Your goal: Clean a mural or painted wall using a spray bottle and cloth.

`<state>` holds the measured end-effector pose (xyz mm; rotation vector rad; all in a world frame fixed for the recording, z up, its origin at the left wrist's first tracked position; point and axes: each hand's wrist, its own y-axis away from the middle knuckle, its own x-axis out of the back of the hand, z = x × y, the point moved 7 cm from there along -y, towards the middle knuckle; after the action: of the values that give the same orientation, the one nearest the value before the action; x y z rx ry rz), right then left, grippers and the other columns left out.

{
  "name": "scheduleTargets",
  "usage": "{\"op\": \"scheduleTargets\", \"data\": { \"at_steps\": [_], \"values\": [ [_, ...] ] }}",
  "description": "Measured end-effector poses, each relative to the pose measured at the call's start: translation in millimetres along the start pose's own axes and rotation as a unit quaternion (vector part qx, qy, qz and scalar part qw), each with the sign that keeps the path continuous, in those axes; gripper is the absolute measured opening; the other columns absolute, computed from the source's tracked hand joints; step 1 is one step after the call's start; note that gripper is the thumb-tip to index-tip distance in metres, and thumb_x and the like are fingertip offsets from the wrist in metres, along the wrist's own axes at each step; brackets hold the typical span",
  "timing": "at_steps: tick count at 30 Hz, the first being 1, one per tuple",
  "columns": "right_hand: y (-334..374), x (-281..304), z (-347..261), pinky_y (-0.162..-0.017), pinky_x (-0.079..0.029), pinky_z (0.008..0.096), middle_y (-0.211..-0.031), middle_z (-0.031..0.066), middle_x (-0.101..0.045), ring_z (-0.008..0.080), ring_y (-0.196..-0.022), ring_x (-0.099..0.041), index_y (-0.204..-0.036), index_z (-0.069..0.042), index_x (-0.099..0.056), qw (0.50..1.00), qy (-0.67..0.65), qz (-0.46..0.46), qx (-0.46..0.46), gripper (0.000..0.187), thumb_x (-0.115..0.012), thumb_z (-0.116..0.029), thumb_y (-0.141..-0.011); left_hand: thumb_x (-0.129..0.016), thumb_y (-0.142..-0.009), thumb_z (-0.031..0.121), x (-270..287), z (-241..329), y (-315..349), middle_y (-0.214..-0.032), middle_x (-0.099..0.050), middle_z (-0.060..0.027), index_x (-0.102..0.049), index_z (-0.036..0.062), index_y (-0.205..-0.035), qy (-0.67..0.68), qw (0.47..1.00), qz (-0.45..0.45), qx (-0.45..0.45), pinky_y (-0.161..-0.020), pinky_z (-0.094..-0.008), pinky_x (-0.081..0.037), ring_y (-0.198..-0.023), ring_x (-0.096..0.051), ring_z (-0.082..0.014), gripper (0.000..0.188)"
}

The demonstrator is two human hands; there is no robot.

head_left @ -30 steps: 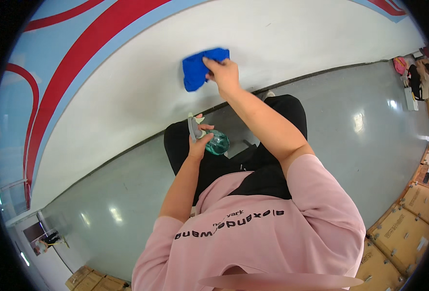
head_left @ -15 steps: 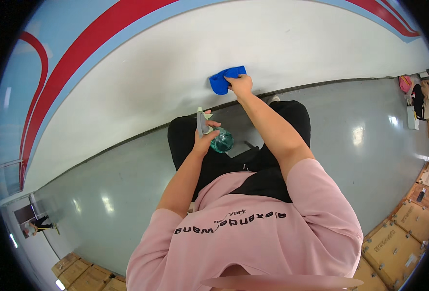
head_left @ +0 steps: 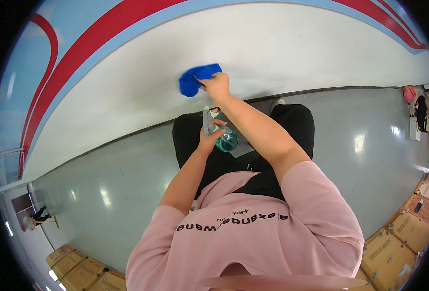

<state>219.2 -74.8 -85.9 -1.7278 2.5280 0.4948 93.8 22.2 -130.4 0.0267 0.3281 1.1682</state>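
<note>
The left hand [head_left: 209, 136] is wrapped around a green see-through spray bottle [head_left: 227, 139], contents unclear, over the lap. Farther off and apart from it, the right hand [head_left: 217, 86] pinches a blue cloth [head_left: 191, 81] at the white wall [head_left: 272, 41]. Crates [head_left: 389, 257] stand near right, insides hidden.

Floor [head_left: 343, 165] grey, smooth, glossy; bright reflections showed on both sides. Tan crates [head_left: 387, 257] stood along its lower right edge, tan boxes [head_left: 81, 271] at lower left. White box [head_left: 415, 129] sat far right, near a pink item [head_left: 409, 94]. Pale shoe [head_left: 278, 102] rested by the upper edge. Distant person [head_left: 40, 216] stood at far left.
</note>
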Motion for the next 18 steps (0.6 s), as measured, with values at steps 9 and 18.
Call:
{"op": "scheduleTargets", "data": {
  "at_steps": [9, 18],
  "values": [
    [-19.0, 67.3, 18.6, -0.054, -0.044, 0.0294, -0.061, 0.0081, -0.058, 0.0142, -0.056, -0.054, -0.066, 0.002, -0.059, 0.991, 0.062, 0.11, 0.038, 0.022, -0.067, -0.018, -0.066, -0.06, -0.064, -0.006, -4.9, 6.0, 1.1, -0.089, -0.057, -0.0046, -0.032, 0.0085, -0.127, 0.047, 0.998, 0.047, -0.015, -0.072, -0.0256, -0.04, -0.078, -0.05, -0.0108, 0.07],
    [63.2, 40.8, -223.5, -0.066, -0.039, 0.0333, -0.079, 0.0056, -0.05, 0.0255, -0.074, -0.048, -0.077, -0.01, -0.055, 0.74, 0.232, 0.21, 0.595, 0.019, -0.064, -0.008, -0.061, -0.06, -0.064, -0.005, 7.5, -0.7, 0.5, -0.088, -0.056, -0.0042, -0.035, 0.0084, -0.126, 0.035, 0.999, 0.01, 0.0, -0.077, -0.027, -0.04, -0.083, -0.051, -0.0121, 0.068]
  ]
}}
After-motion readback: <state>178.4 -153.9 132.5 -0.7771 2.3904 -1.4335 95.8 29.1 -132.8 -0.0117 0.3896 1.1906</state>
